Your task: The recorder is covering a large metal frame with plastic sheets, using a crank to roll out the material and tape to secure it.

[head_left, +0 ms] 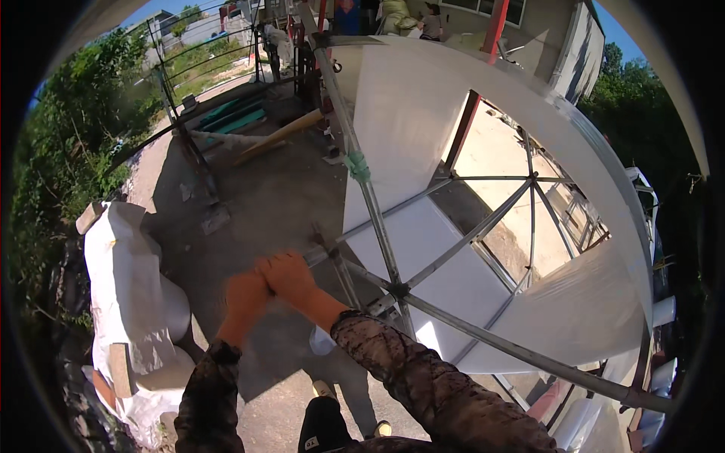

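Both my hands wear orange gloves and my sleeves are camouflage-patterned. My right hand reaches forward to the near end of a grey scaffold tube, touching or just short of it. My left hand hovers beside it on the left, over the concrete ground far below. Both hands are blurred by motion, so I cannot make out their fingers or any grip. Nothing shows in the left hand.
Grey scaffold tubes cross ahead, joined at a green clamp. White sheet panels curve behind them. A white wrapped bundle lies at the left. Planks and green boards lie below, and a person stands far off.
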